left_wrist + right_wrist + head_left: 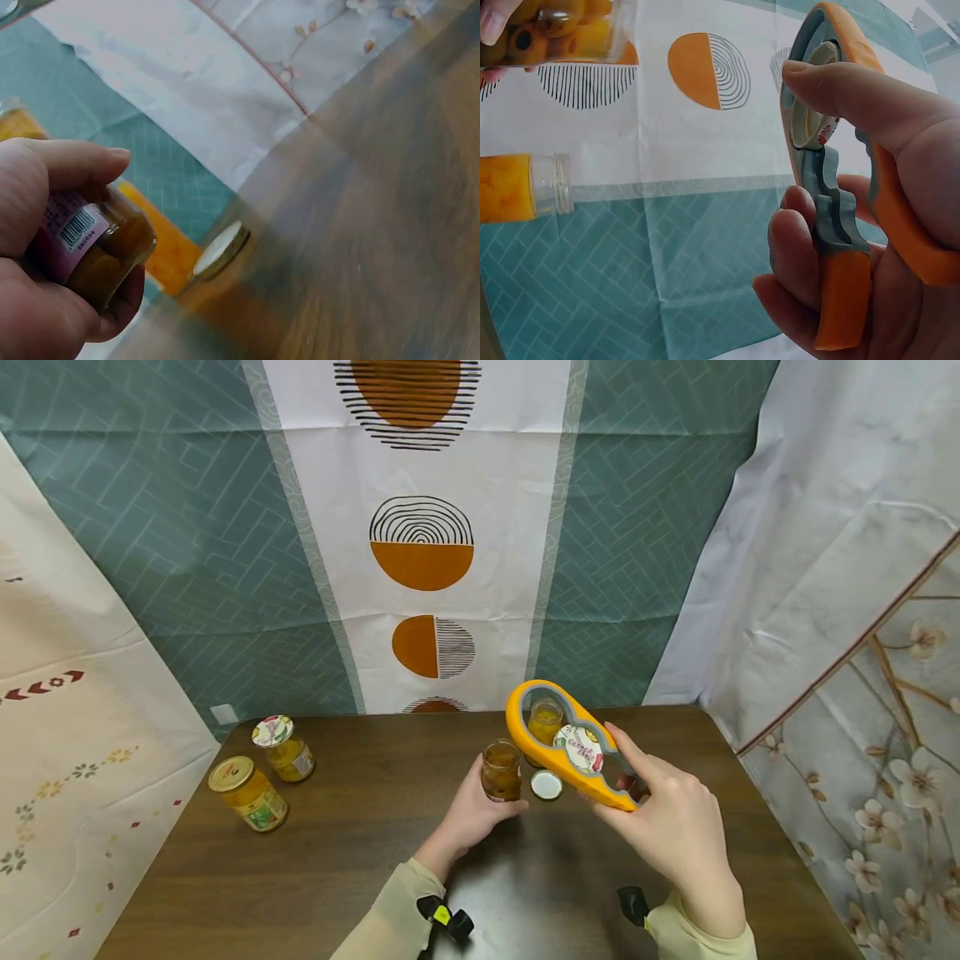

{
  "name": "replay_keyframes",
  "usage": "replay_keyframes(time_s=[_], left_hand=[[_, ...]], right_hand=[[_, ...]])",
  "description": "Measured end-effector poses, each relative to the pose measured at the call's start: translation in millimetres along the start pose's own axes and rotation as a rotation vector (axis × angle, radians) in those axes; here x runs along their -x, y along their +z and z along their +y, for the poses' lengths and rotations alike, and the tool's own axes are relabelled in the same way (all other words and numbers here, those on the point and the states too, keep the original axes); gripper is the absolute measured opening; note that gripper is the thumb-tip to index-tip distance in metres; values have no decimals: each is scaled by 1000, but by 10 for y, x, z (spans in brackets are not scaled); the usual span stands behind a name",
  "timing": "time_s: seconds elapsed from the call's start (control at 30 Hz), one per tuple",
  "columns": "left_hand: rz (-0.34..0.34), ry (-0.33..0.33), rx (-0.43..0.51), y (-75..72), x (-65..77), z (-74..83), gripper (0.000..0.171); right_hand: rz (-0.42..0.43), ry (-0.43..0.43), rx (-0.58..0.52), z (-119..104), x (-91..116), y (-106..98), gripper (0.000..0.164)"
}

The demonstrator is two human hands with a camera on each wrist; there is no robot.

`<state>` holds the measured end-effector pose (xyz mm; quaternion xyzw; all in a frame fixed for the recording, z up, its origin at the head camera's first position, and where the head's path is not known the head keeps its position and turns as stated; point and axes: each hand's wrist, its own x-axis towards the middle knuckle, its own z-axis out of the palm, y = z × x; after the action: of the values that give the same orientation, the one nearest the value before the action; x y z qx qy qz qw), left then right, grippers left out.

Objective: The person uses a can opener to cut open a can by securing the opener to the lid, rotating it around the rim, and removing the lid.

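Observation:
My left hand [471, 814] grips a glass jar [501, 772] of dark amber contents, standing upright with its mouth uncovered. A pink label with a barcode shows on this jar [82, 232] in the left wrist view. My right hand [678, 827] holds an orange and grey jar opener [528, 735] raised above the table. A printed jar lid [579, 749] sits within the opener's grey inner edge; in the right wrist view my thumb rests against this lid [819, 97]. Behind the opener stands a lidless jar [545, 720] of yellow contents, partly hidden.
A loose lid [546, 785] lies with its white inside up, between the held jar and the opener. Two lidded jars [283, 750] of yellow contents stand at the table's left side. Patterned cloths [450, 602] hang behind the brown table [360, 860] and along both sides.

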<state>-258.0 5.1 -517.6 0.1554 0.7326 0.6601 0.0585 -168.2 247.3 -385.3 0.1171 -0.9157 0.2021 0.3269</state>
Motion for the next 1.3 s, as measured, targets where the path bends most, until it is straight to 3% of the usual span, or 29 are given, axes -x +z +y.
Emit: replay_keyframes(time_s=[0.23, 0.3, 0.53, 0.97, 1.3], left_hand=[[79, -61, 37, -80, 5, 99, 74], [100, -67, 43, -93, -16, 49, 73], [145, -68, 97, -66, -306, -432, 76], [250, -34, 29, 10, -569, -521, 76], [258, -33, 30, 16, -701, -593, 76]], right_hand=[[1, 25, -6, -5, -13, -12, 79], [-6, 25, -7, -10, -12, -9, 79], [-5, 18, -5, 19, -18, 4, 80], [-10, 42, -16, 27, -12, 17, 78], [-19, 51, -21, 80, -2, 27, 82]])
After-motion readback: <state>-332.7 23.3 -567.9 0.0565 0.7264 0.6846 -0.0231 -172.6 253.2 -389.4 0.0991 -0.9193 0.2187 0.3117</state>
